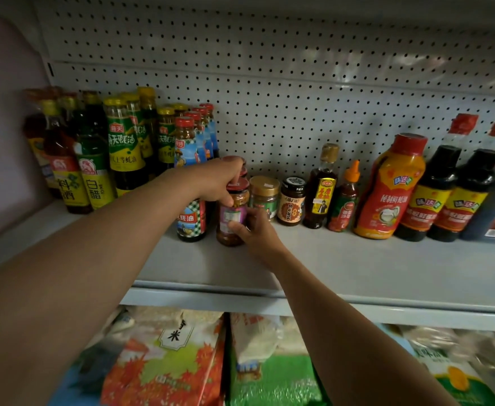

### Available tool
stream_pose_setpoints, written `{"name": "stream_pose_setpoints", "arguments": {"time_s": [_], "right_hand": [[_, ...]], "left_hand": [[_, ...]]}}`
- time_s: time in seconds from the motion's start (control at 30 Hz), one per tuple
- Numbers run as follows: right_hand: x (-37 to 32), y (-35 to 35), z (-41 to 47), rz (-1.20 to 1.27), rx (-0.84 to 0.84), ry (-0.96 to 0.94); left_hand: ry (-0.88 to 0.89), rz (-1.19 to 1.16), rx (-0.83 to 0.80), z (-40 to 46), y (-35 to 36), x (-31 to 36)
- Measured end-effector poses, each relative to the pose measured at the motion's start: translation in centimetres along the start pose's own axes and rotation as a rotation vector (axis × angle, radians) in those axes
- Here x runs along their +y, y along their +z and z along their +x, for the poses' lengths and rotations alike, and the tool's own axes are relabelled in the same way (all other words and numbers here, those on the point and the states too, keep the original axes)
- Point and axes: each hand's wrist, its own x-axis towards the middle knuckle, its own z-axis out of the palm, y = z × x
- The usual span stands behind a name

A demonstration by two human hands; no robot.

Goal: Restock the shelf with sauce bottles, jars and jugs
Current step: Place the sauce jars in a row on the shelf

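On the shelf (357, 268), left of centre, the left hand (220, 180) comes over the top and pinches the red lid of the chili jar (232, 213). The jar stands upright, long axis vertical, just beside the checked-label bottle (192, 219). The right hand (253, 230) grips its lower label from the right, nearer the front edge.

Glossy, seemingly glass jar (232, 218)

Bare shelf (357, 268) front; bottles (123, 148) crowding left, jars (265, 197) behind.
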Motion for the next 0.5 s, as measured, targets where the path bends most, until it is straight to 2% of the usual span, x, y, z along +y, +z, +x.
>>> {"name": "stream_pose_setpoints", "arguments": {"time_s": [0.27, 0.5], "right_hand": [[0.29, -0.08, 0.59, -0.005, 0.03, -0.025], [0.3, -0.11, 0.77, 0.006, 0.015, -0.048]], "left_hand": [[-0.018, 0.066, 0.015, 0.26, 0.28, 0.53], [-0.021, 0.025, 0.005, 0.53, 0.38, -0.28]]}}
